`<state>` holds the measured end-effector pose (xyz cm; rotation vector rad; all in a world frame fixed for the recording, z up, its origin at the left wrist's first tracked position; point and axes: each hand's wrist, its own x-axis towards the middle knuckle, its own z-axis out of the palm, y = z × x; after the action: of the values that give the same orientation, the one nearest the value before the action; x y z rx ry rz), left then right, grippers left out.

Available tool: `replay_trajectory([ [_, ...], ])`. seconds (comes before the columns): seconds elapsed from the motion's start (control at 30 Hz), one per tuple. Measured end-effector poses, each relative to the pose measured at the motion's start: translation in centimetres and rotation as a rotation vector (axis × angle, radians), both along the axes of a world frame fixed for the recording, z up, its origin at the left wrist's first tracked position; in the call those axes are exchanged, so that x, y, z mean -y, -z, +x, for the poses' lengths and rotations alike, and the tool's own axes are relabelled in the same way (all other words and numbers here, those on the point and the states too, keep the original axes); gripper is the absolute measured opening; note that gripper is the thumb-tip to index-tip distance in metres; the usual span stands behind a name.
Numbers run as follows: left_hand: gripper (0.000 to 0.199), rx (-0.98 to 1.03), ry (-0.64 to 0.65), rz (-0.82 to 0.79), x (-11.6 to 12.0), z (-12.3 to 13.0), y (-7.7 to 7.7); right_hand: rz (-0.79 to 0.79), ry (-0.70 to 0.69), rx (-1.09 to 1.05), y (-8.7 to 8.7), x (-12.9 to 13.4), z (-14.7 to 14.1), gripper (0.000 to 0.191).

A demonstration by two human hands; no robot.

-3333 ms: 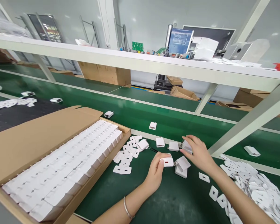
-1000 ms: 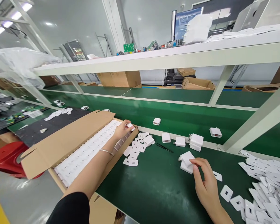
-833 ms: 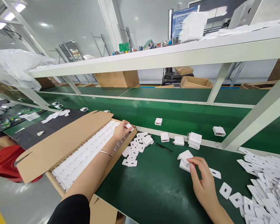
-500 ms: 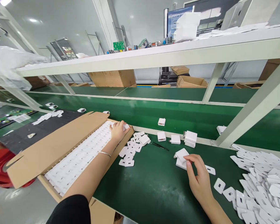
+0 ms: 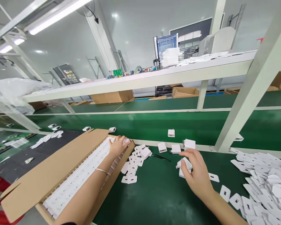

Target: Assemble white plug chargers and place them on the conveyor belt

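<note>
Currently the left hand (image 5: 117, 146) is laid over the far end of an open carton (image 5: 128, 155), its fingers spread and bent onto the white blocks (image 5: 78, 175) packed there in rows; whether any one of them is gripped cannot be told. The carton is set along the left side of the green work surface (image 5: 154, 200), and its flap (image 5: 53, 172) is folded out to the left. The right hand (image 5: 195, 170) is held with thumb and fingertips well parted, just in front of two stacked white adapters (image 5: 187, 163); nothing is seen to be clasped, and contact with them cannot be made out. Near the far edge of the surface, further adapters (image 5: 162, 147) are lined up in a loose row. Beside the carton, white faceplates (image 5: 131, 167) are scattered in a small pile, with one adapter (image 5: 145, 152) rested against it and a thin black tool (image 5: 161, 157) laid close by. Toward the right edge, a larger heap of faceplates (image 5: 269, 187) is spread.
</note>
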<state>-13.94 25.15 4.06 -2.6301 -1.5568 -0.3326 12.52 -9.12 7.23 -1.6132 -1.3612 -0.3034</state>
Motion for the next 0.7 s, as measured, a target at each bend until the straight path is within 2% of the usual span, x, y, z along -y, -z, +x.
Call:
replay_trajectory([
  [0.07,0.033,-0.004,-0.006,0.006,-0.2,0.0,0.2,-0.137,0.052,0.048,-1.7,-3.0,1.2,0.019],
  [0.1,0.034,-0.005,-0.010,0.011,-0.2,0.0,0.4,-0.280,0.111,0.038,-2.5,-4.8,2.0,0.021],
  [0.17,0.035,-0.002,-0.011,0.025,-0.2,0.1,0.8,-0.666,0.250,0.009,-3.5,-8.7,3.8,0.028],
  [0.27,0.034,0.011,-0.001,0.049,-0.2,0.2,1.2,-0.954,0.312,-0.011,-3.7,-14.0,6.5,0.041],
  [0.37,0.032,0.024,0.010,0.070,-0.1,0.2,1.4,-1.159,0.388,-0.030,-2.8,-17.9,9.0,0.055],
  [0.43,0.031,0.025,0.015,0.086,0.0,0.2,1.4,-1.275,0.455,-0.046,-2.3,-19.3,10.5,0.055],
  [0.53,0.029,0.021,0.013,0.109,0.1,0.4,1.3,-1.379,0.509,-0.044,-1.9,-20.1,12.0,0.045],
  [0.63,0.028,0.020,0.006,0.127,0.3,0.6,1.4,-1.384,0.493,0.013,-2.3,-19.8,12.3,0.040],
  [0.7,0.029,0.020,0.008,0.132,0.4,0.7,1.6,-1.339,0.424,0.068,-3.0,-19.2,11.8,0.042],
])
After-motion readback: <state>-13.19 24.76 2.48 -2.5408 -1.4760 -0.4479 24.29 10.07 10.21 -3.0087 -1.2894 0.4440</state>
